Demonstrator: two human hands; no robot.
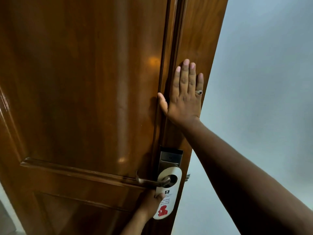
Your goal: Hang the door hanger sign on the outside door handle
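Hanging sign (166,194) looped around door handle (149,181)

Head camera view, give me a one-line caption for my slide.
Left hand holds the door hanger sign looped over the door handle while the right hand rests flat on the wooden door.

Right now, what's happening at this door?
A person is putting a door hanger sign on the handle of a wooden door. The handle already passes through the sign's hole, below the lock plate. The left hand grips the sign's edge lower down, while the right hand lies flat and open against the door near its edge, a ring on one finger. The sign looks hung, though not yet let go.
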